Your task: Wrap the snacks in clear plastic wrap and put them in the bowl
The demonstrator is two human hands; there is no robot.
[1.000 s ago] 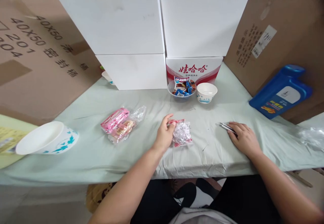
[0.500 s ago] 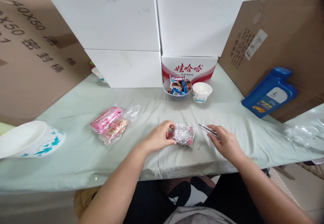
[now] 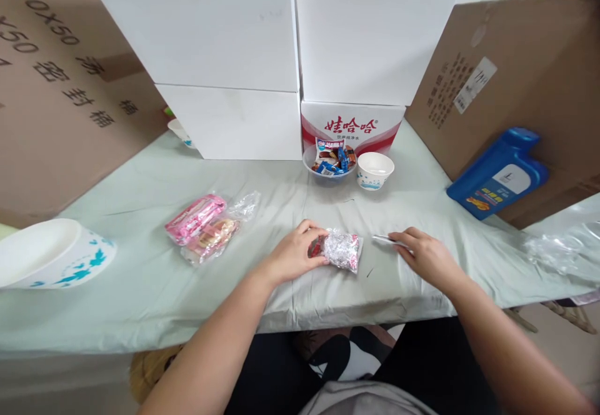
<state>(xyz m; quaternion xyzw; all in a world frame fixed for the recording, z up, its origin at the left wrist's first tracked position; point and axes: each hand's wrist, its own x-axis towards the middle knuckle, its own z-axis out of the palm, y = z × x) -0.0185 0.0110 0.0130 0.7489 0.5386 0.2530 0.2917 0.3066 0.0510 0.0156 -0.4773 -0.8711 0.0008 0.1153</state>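
Observation:
My left hand pinches the left end of a small crinkly clear packet with red trim that lies on the pale green cloth near the table's front edge. Just to the packet's right, my right hand rests on the cloth with its fingers curled over thin metal tweezers, whose tips point left toward the packet. Hand and packet are a short gap apart.
A pink snack pack in clear wrap lies to the left. A large white bowl sits far left. A bowl of wrapped sweets and an empty small bowl stand before stacked white boxes. A blue bottle leans on cardboard.
My right hand slid left with the tweezers, close to the packet. My left hand turned the packet from upright-lying to sideways and keeps its hold on the left end.

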